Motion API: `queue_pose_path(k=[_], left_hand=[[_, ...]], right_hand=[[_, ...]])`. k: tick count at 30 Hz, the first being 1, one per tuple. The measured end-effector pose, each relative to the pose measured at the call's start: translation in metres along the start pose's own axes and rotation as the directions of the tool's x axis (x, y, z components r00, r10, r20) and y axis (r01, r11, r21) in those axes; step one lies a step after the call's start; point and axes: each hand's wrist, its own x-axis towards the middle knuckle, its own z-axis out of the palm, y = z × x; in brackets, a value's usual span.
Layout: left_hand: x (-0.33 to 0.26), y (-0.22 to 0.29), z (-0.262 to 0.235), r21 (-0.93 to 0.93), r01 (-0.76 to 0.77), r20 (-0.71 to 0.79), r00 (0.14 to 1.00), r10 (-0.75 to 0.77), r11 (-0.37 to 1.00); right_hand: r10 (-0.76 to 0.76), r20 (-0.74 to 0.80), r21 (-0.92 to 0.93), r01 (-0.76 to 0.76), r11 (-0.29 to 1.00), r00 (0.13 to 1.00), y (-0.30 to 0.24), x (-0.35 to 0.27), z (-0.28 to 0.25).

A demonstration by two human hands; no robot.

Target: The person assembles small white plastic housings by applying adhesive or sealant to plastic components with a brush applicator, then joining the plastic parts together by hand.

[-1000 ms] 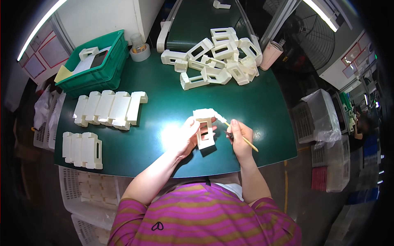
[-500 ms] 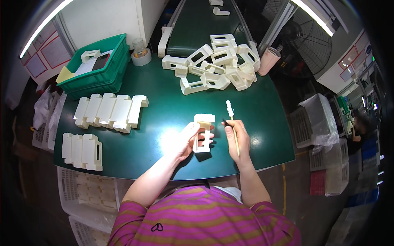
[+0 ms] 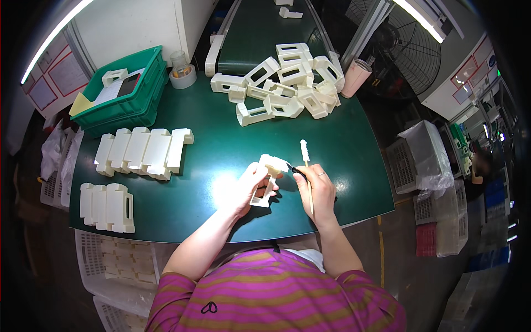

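Note:
An off-white plastic frame with a rectangular opening is gripped in my left hand, tilted above the green table near its front edge. My right hand is closed around two slim things. One is a short black tool, its tip at the upper right end of the frame; whether it touches I cannot tell. The other is a thin pale stick with a lumpy white wrapped end pointing away from me. A pile of similar frames lies beyond my hands, at the foot of a conveyor.
Two rows of frames stand at left, a longer row and a shorter row. Behind them are stacked green crates and a glass jar. The conveyor belt runs away from the table. A pink cylinder stands far right.
My left hand has tilted the frame, its far end now leaning right. My right hand has brought the black tool's tip up to that end. The view has shifted slightly.

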Motion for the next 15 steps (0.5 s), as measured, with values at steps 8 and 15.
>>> queue_pose_path(k=[8, 15], left_hand=[[0.001, -0.003, -0.006, -0.042, 0.014, 0.108, 0.994, -0.009, 0.999], [0.003, -0.005, -0.008, -0.018, 0.002, 0.066, 0.998, 0.0, 1.0]], right_hand=[[0.05, -0.013, -0.079, -0.051, 0.996, 0.999, 0.021, 0.003, 0.001], [0.066, -0.105, 0.181, -0.046, 0.982, 0.992, 0.012, 0.007, -0.001]])
